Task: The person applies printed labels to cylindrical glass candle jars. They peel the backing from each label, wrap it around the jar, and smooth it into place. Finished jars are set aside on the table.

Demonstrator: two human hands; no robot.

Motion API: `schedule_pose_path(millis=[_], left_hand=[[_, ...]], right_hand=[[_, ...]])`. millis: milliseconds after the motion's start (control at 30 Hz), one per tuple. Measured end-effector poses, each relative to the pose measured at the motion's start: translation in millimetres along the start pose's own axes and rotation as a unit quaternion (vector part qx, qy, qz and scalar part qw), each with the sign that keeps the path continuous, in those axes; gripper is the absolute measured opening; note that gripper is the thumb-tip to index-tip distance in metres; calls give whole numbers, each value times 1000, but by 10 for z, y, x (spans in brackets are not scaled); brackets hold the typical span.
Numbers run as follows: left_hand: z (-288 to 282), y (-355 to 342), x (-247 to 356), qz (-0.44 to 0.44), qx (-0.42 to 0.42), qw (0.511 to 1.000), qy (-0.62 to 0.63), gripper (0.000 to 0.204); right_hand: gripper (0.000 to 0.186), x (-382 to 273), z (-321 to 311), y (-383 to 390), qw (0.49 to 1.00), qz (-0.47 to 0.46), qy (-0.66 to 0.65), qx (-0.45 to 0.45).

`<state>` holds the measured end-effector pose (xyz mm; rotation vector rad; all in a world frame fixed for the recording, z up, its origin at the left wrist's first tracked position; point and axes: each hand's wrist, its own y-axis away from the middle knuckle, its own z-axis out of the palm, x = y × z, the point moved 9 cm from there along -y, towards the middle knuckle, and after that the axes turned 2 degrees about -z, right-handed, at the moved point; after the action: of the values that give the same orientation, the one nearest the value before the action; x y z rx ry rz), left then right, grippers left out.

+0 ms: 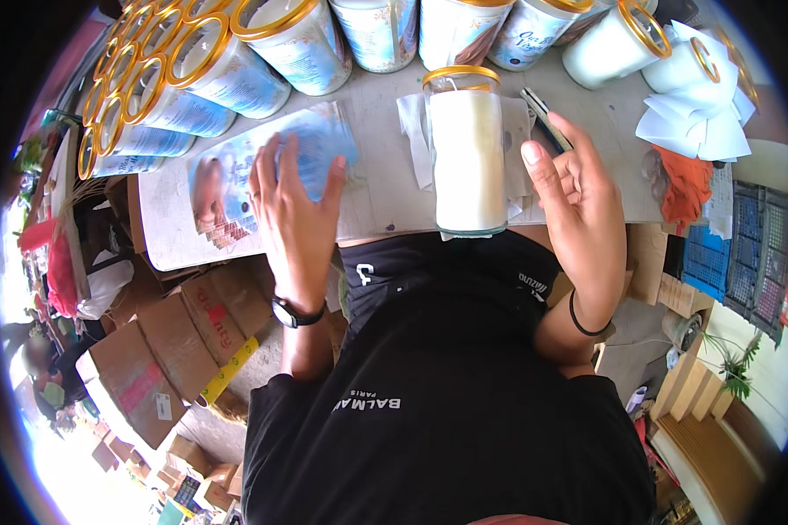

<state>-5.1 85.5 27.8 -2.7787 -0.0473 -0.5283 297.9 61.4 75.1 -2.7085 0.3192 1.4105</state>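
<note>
Poising right hand [582, 191] just right of white candle jar [468, 157], near but not touching, thumb toward jar, with grip apart and clamped on nothing. Showing jar at near edge of desk [376, 201], long axis running front to back, mouth far, base near; upright or lying, hard to say from above. Spreading left hand [293, 206] farther off, fingers apart over fanned blue sheets [326, 127]. Nearer to jar: right.

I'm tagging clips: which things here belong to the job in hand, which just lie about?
Likely in use: blue printed labels under the left hand; white jar candle beside the right hand; blue-labelled jar candles.
Likely lying about: orange cloth; blue plastic crate; cardboard boxes.
</note>
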Motion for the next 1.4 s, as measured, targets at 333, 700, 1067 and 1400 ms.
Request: schedule_pose_path(millis=[333,700,1067,1400], left_hand=[[-106,-2,290,-29,20,999,-35,42],[-1013,-101,425,-60,131,979,143,4],[-749,98,1196,70,-101,780,614,17],[-697,170,1240,61,-142,721,676,14]], right_hand=[[40,-344,58,205,992,-83,-96,-1],[30,-840,248,299,941,-233,-234,-79],[39,-876,441,317,856,-223,-438,-162],[38,-894,208,528,896,-267,-324,-142]])
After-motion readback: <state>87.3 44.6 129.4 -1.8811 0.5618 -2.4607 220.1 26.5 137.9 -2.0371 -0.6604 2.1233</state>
